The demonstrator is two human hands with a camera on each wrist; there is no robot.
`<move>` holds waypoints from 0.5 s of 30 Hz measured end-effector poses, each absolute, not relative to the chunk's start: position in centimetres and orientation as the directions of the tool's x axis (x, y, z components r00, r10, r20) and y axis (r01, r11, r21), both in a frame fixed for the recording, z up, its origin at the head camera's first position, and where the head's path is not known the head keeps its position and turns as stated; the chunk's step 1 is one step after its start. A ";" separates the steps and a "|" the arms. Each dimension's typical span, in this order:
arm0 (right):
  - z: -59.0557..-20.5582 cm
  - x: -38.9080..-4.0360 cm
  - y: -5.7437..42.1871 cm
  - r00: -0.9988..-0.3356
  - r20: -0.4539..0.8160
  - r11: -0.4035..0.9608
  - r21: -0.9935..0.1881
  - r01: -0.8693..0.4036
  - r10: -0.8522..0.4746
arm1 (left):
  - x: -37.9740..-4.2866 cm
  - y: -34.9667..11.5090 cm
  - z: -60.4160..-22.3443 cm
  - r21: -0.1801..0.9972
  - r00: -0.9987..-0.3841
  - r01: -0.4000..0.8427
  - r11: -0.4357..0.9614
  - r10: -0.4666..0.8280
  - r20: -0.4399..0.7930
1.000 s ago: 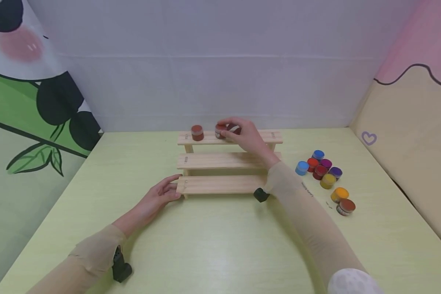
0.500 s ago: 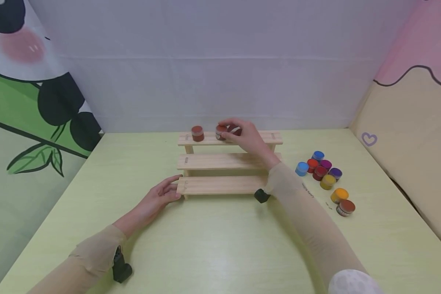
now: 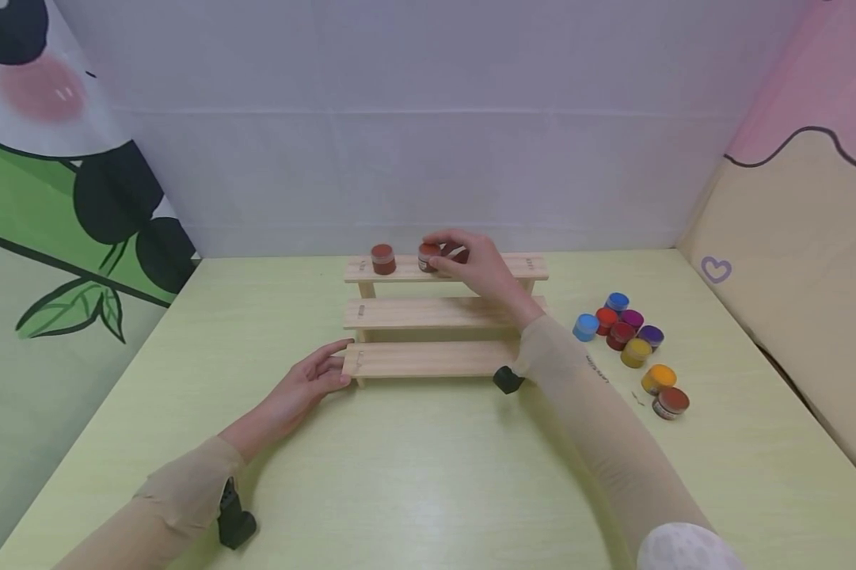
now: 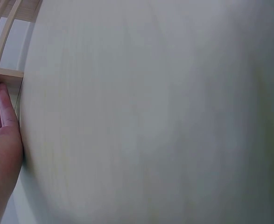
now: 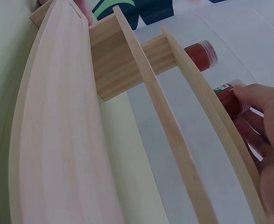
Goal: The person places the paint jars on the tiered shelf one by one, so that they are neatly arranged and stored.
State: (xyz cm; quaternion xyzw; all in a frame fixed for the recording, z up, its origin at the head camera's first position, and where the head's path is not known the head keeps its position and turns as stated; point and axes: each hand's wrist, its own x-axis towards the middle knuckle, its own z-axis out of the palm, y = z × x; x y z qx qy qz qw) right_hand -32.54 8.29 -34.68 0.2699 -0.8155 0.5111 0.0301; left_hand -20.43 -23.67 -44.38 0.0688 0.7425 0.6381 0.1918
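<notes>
A three-tier wooden shelf (image 3: 428,360) stands at the middle of the table. On its top tier, at the left, sits a small reddish-brown paint jar (image 3: 382,260). To the right of it is a second reddish-brown paint jar (image 3: 428,255), which my right hand (image 3: 479,265) pinches between thumb and fingers. The right wrist view shows the thumb against the lid of this held jar (image 5: 229,100). My left hand (image 3: 312,374) holds the left end of the lowest tier. In the left wrist view the fingers (image 4: 6,109) reach under the wood, and their tips are partly hidden.
Several paint jars stand in a cluster right of the shelf, among them a light blue jar (image 3: 586,327) and a yellow jar (image 3: 637,352). An orange jar (image 3: 659,378) and a brown jar (image 3: 671,402) stand nearer. Printed cloth walls surround the table (image 3: 428,475).
</notes>
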 end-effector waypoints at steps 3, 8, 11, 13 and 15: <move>-34.7 -32.5 8.3 -0.852 0.326 0.326 -0.820 -0.470 -0.409 | -20.5 -23.7 -44.4 0.974 -0.917 -0.143 0.173 0.346 -0.196; -34.5 -32.5 8.5 -0.854 0.318 0.329 -0.822 -0.465 -0.412 | -20.5 -23.7 -44.4 0.974 -0.916 -0.143 0.174 0.350 -0.197; -34.4 -32.5 8.6 -0.853 0.318 0.342 -0.814 -0.470 -0.414 | -20.5 -23.6 -44.4 0.974 -0.915 -0.143 0.173 0.351 -0.197; -34.3 -32.4 8.6 -0.853 0.324 0.348 -0.809 -0.474 -0.410 | -20.4 -23.6 -44.3 0.974 -0.916 -0.143 0.174 0.350 -0.197; -34.3 -32.4 8.7 -0.849 0.338 0.343 -0.805 -0.484 -0.405 | -20.3 -23.6 -44.2 0.974 -0.916 -0.144 0.173 0.349 -0.197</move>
